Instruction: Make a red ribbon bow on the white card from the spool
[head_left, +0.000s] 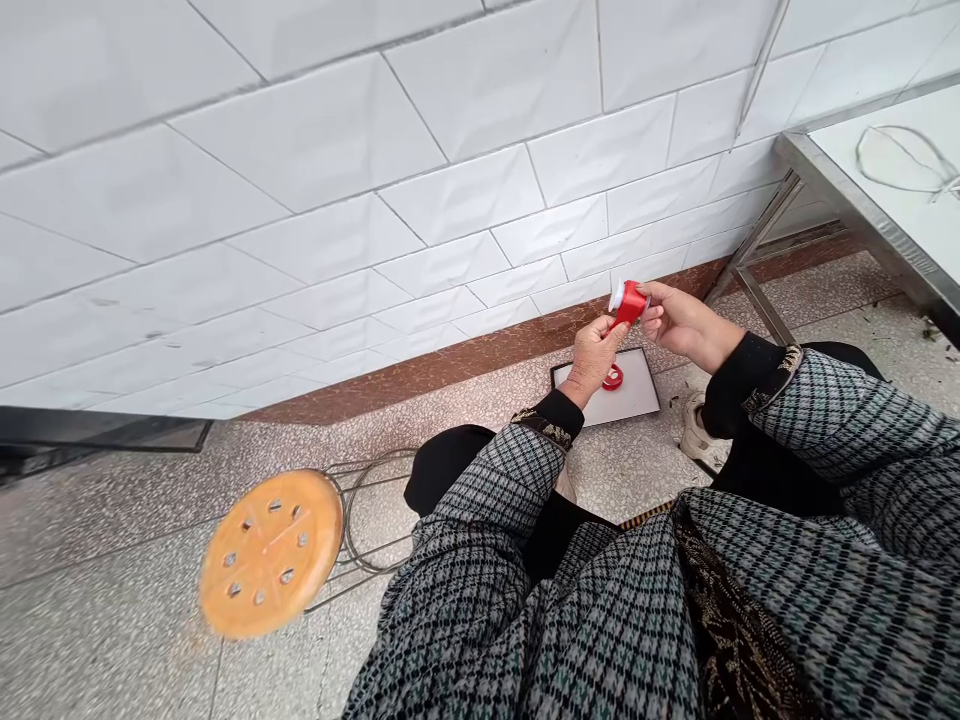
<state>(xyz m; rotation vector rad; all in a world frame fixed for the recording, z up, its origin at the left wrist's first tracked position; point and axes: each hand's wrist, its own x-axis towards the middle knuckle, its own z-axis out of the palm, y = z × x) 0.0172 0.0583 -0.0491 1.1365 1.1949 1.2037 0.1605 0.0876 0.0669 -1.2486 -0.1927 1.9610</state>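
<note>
My left hand (594,352) is closed around the lower, handle-like part of a small red tool with a white round end (631,303). On the tool's other side, the thumb and fingers of my right hand (679,318) pinch its red head. What exact kind of tool it is I cannot make out. Below my left hand lies a red ring-shaped piece (613,378), partly hidden by that hand. It rests on a shallow white tray with a dark edge (637,395) on the floor.
An orange round stool (270,550) with wire legs lies tipped over on the speckled floor at left. A metal-framed table (840,175) stands at right, with a loop of thin wire (904,160) on top. A white tiled wall (450,180) rises in front.
</note>
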